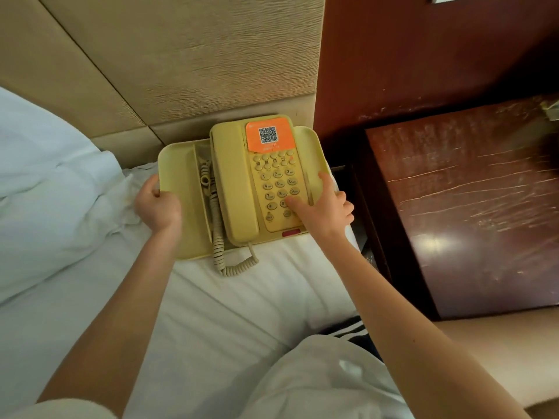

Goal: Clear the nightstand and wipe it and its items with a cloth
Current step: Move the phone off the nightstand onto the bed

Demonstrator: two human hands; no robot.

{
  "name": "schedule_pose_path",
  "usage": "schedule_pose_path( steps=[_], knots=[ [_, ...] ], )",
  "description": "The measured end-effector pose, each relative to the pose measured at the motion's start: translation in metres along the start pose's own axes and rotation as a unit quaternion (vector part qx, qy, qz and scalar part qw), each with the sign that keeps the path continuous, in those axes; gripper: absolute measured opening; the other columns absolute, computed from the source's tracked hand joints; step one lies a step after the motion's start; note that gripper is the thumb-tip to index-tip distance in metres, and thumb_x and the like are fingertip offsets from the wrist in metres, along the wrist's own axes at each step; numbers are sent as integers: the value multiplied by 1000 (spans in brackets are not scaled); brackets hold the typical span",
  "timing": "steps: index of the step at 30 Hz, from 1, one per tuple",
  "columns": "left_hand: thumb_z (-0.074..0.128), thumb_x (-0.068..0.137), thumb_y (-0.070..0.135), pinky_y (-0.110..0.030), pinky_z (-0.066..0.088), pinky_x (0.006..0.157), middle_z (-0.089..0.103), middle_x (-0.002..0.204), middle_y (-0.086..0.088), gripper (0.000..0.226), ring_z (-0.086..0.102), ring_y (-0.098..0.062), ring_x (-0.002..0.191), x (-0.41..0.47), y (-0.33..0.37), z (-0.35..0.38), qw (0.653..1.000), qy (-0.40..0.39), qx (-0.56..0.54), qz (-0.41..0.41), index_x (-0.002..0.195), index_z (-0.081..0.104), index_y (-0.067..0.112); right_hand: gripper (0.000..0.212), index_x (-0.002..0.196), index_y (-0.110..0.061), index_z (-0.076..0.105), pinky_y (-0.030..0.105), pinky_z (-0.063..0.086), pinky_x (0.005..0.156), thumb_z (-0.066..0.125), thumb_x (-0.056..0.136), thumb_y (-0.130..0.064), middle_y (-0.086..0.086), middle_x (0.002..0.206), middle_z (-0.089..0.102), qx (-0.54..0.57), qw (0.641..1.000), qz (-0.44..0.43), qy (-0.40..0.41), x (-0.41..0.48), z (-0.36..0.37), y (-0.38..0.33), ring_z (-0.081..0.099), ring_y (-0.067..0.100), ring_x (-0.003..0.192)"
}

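Cream-yellow plastic tray [177, 176] carrying a matching corded telephone [239, 182] rests on the white bed sheet [242, 297], with its far end near the beige padded headboard [181, 71]. Left hand [157, 207] grips the left rim; right hand [323, 210] clasps the near-right corner, thumb across the keypad. Dark red-brown scratched wooden nightstand [453, 207], right, looks largely cleared. Wiping judged not done; no cloth identified. White pillow [45, 176] crowds the left, open sheet lies near.
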State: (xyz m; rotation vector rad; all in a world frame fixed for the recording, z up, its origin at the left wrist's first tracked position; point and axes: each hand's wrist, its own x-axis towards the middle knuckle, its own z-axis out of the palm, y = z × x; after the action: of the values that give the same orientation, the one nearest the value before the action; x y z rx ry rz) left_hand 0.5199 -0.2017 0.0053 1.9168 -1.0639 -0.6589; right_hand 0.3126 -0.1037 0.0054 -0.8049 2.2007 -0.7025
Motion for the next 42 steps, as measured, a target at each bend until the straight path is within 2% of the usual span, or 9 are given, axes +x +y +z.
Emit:
schedule_pose_path(
  steps=[6, 8, 10, 17, 21, 25, 30, 37, 42],
  knots=[
    [33, 83, -12, -17, 41, 63, 55, 85, -1, 42, 45, 0, 64, 3, -8, 4, 999, 3, 44, 11, 87, 62, 18, 89, 145, -26, 22, 47, 18, 110, 67, 75, -57, 14, 139, 35, -17, 1000, -6, 21, 1, 6, 2, 27, 35, 130],
    [34, 85, -9, -28, 44, 76, 64, 96, -12, 38, 59, -21, 85, 6, -11, 5, 997, 2, 73, 33, 97, 67, 6, 91, 146, -26, 22, 47, 19, 110, 67, 74, -59, 12, 140, 35, -8, 999, -8, 36, 1, 10, 6, 27, 34, 131],
    [37, 90, 1, -33, 43, 85, 61, 113, -21, 35, 56, -34, 107, 9, -15, 6, 994, -7, 102, 38, 113, 63, -1, 91, 145, -26, 23, 47, 18, 111, 66, 73, -61, 11, 142, 34, 2, 999, -9, 50, 0, 13, 9, 25, 33, 132],
    [27, 102, 31, -39, 32, 98, 42, 133, -27, 48, 41, -37, 122, -1, -6, 1, 982, -56, 173, 46, 133, 47, 1, 89, 145, -25, 24, 47, 20, 111, 65, 75, -61, 10, 141, 37, 4, 998, -18, 54, 1, 13, 12, 26, 32, 133],
    [21, 101, 41, -47, 23, 107, 36, 140, -29, 57, 30, -40, 129, -2, 12, -6, 943, -145, 295, 48, 138, 38, 1, 79, 141, -19, 33, 47, 29, 105, 63, 79, -57, 6, 137, 44, -14, 997, -38, 65, 2, 2, 10, 34, 31, 129],
    [25, 99, 41, -47, 28, 101, 44, 131, -29, 55, 35, -41, 124, -6, 39, -8, 933, -135, 297, 151, 128, 49, 1, 69, 139, -18, 38, 46, 35, 104, 62, 83, -50, 4, 133, 50, 36, 997, -52, 51, 3, -14, 9, 44, 27, 124],
    [32, 97, 33, -39, 38, 73, 58, 87, -19, 40, 51, -35, 84, -32, 79, 7, 929, -214, 199, 227, 82, 53, 3, 43, 127, -21, 53, 38, 31, 106, 55, 91, -43, -5, 122, 61, 48, 994, -72, 65, 3, -38, 12, 54, 16, 114],
    [38, 97, 29, -28, 35, 58, 53, 76, 2, 32, 48, -14, 71, -106, 112, 56, 870, -354, 143, 311, 91, 60, 6, 25, 107, -15, 68, 35, 49, 91, 56, 91, -31, -4, 104, 68, 130, 983, -76, 108, 10, -86, 30, 62, 13, 99],
    [41, 94, 22, -30, 37, 58, 60, 78, -7, 28, 50, -17, 71, -147, 130, 100, 842, -415, 115, 324, 94, 62, 4, 25, 112, -12, 65, 17, 40, 80, 54, 94, -26, -2, 110, 65, 163, 974, -62, 148, 14, -132, 58, 55, 5, 94]
  ],
)
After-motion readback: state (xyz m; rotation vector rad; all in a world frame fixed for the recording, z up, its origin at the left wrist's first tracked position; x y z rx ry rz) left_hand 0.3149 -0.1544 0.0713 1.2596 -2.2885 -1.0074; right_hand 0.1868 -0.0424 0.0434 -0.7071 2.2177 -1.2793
